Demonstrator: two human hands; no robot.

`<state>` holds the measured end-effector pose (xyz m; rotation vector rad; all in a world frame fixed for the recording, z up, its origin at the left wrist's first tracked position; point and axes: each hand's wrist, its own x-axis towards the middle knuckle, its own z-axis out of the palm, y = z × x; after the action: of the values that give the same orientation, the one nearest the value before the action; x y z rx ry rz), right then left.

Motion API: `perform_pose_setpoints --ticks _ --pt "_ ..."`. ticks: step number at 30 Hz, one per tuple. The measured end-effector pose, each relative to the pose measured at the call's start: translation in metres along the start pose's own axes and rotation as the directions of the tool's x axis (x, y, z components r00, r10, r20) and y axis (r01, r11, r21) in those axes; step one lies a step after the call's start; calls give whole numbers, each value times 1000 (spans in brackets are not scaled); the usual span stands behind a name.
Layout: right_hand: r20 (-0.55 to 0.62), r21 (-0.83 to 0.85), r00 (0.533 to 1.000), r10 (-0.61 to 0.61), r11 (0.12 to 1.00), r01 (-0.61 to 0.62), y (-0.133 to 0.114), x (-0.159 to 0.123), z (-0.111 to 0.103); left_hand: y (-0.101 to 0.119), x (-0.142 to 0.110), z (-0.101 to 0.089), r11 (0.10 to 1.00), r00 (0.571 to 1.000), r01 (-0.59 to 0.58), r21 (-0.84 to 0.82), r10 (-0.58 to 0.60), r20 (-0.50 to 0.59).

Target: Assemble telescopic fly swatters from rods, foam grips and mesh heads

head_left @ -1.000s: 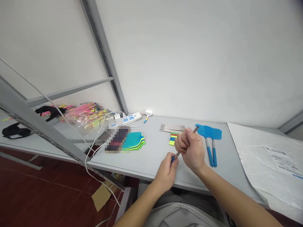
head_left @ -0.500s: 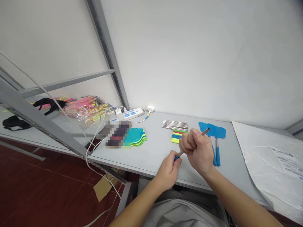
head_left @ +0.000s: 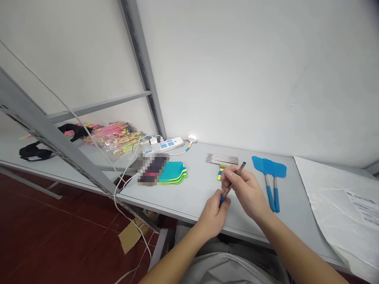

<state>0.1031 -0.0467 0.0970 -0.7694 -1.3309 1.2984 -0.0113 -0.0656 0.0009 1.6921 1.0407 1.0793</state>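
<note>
My left hand (head_left: 213, 213) is closed round a blue handle grip (head_left: 222, 199), most of it hidden by the fingers. A slim metal tube (head_left: 242, 167) slants up out of that grip, one end down at it. My right hand (head_left: 245, 193) is closed on the tube, with the hollow upper end sticking out past the fingers. Just beyond my right hand lie several coloured handle grips (head_left: 220, 173), partly covered by it, and a row of metal tubes (head_left: 222, 159). To its right rest two blue fly swatters (head_left: 274, 167) with metal shafts and blue handles.
Left on the grey table (head_left: 183, 199) is a stack of coloured swatter heads (head_left: 174, 172) beside a pixelated item (head_left: 152, 169). A power strip (head_left: 170, 145) with cables stands behind. A white plastic bag (head_left: 331, 197) covers the right side. A metal frame post (head_left: 142, 59) rises at left.
My right hand has gone from a fist high on the tube to a finger grip lower down, closer to my left hand. The view has shifted slightly, while the things on the table stay put.
</note>
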Motion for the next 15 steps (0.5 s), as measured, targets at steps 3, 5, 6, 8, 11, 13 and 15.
perform_pose_setpoints --ticks 3,5,6,8,11,13,15 --pt "-119 56 993 -2 998 9 -5 3 7 -1 0 0 999 1000 11 -33 -12 -24" --pt "-214 130 976 -28 990 57 -7 4 15 -2 -1 0 999 999 15 -35 -16 -29" --pt "-237 151 971 -39 986 77 -7 5 19 -2 -1 0 999 999 13 -38 -15 -30" --pt "-239 129 968 -73 986 106 -4 5 27 -1 -1 0 999 999 4 -50 -5 -33" --pt "-189 -17 972 -141 990 141 4 6 35 2 0 -1 991 999 -27 -134 24 -24" --pt "-152 -89 973 -176 982 164 10 6 37 3 1 -2 978 999 -39 -205 38 -8" --pt "-125 -121 975 -183 978 168 13 8 38 3 2 -4 969 999 -40 -245 42 4"
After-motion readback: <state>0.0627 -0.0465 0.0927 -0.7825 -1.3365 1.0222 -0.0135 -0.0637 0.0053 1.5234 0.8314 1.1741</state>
